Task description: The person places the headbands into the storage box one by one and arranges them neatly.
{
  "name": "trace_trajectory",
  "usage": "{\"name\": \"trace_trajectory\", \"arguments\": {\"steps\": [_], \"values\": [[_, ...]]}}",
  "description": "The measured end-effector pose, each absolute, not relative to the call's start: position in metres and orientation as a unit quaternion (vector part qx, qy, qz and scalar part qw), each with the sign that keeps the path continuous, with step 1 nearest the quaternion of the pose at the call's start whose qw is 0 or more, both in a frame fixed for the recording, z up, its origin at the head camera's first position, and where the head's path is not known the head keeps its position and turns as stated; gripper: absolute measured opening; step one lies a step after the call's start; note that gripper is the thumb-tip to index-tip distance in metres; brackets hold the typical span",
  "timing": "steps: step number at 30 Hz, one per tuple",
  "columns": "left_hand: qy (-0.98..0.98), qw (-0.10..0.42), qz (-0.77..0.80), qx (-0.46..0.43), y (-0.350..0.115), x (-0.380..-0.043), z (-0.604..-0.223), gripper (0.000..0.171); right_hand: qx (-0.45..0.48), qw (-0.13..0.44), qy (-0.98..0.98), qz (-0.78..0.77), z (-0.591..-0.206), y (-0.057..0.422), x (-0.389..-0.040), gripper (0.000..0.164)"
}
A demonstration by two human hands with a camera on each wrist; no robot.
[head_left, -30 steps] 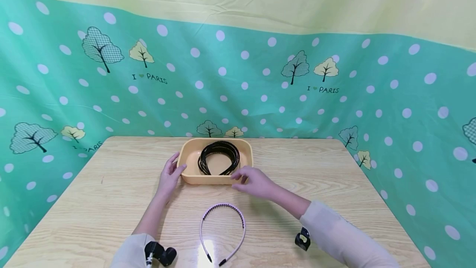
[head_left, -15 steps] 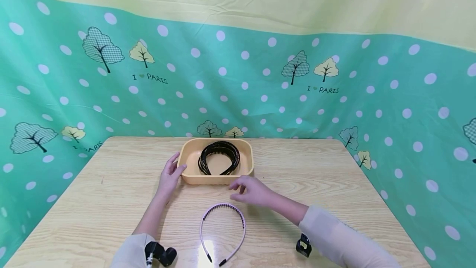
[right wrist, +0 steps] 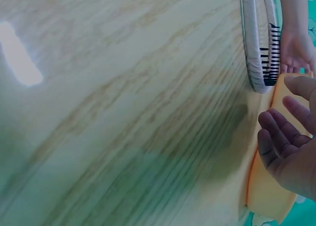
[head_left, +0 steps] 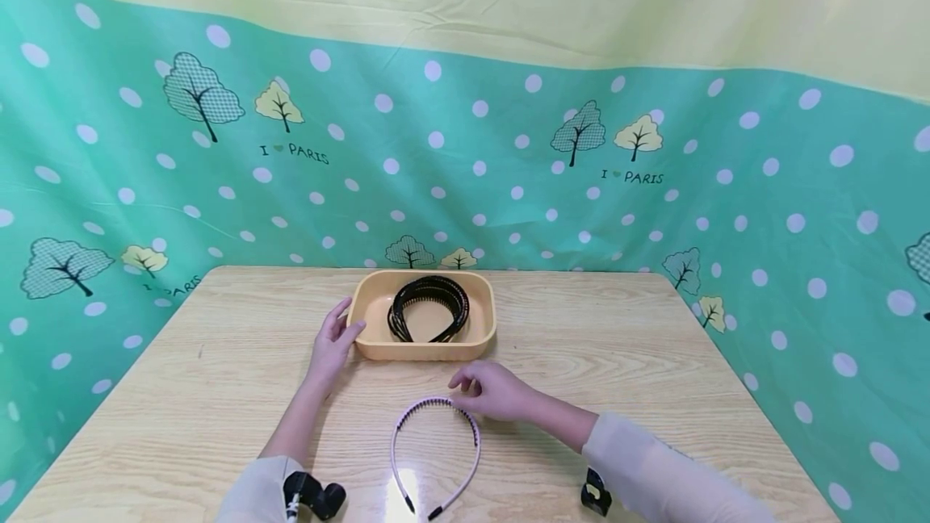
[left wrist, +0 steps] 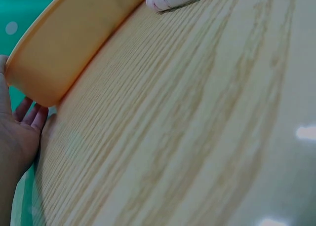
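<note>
At the far side of the table stands a shallow peach-orange plastic box (head_left: 417, 352). My left hand (head_left: 333, 347) grips its left end, the thumb over the rim and the other fingers along the outer wall. Several black toothed headbands (head_left: 395, 316) lie nested inside the box. In front of it, a pale lilac headband (head_left: 393, 452) with dark comb teeth and black tips lies flat, its gap towards me. My right hand (head_left: 496, 392) hovers at the headband's upper right, fingers loosely bent and holding nothing. The right wrist view shows space between thumb and fingers (right wrist: 266, 142).
The light wood-grain table (head_left: 639, 361) extends to both sides. A green dotted curtain (head_left: 494, 184) hangs behind it and along the sides. Black wrist cameras (head_left: 314, 495) sit on both forearms, the left one close to the headband's lower left.
My right hand has drawn back from the front right corner of the box, down towards the lilac headband. The left hand, the box and both sorts of headband have stayed put.
</note>
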State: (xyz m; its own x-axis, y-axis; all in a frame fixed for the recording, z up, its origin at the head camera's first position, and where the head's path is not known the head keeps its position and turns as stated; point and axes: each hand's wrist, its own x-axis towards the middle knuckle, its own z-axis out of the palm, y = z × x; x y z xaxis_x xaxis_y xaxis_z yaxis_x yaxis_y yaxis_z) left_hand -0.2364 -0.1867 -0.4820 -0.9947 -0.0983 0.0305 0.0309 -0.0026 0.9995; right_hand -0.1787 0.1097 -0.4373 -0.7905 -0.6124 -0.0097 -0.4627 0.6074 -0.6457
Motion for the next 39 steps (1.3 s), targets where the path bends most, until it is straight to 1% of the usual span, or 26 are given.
{"name": "trace_trajectory", "arguments": {"steps": [10,13,17,21,27,39], "values": [[-0.711,0.043,-0.701,0.033,-0.187,-0.238,-0.485,0.058,-0.290,0.123,0.895,-0.316,-0.444,0.112,-0.178,0.025],[-0.709,0.035,-0.703,0.034,-0.185,-0.232,-0.475,0.058,-0.283,0.130,0.894,-0.321,-0.445,0.111,-0.176,0.026],[-0.706,0.030,-0.706,0.033,-0.185,-0.230,-0.471,0.058,-0.278,0.132,0.895,-0.323,-0.447,0.111,-0.175,0.027],[-0.709,0.041,-0.703,0.027,-0.187,-0.237,-0.482,0.059,-0.282,0.128,0.895,-0.321,-0.449,0.111,-0.174,0.027],[-0.710,0.058,-0.701,0.016,-0.188,-0.238,-0.486,0.059,-0.276,0.129,0.897,-0.320,-0.451,0.110,-0.172,0.027],[-0.709,0.056,-0.702,0.018,-0.188,-0.238,-0.486,0.059,-0.278,0.118,0.897,-0.322,-0.456,0.107,-0.171,0.022]]}}
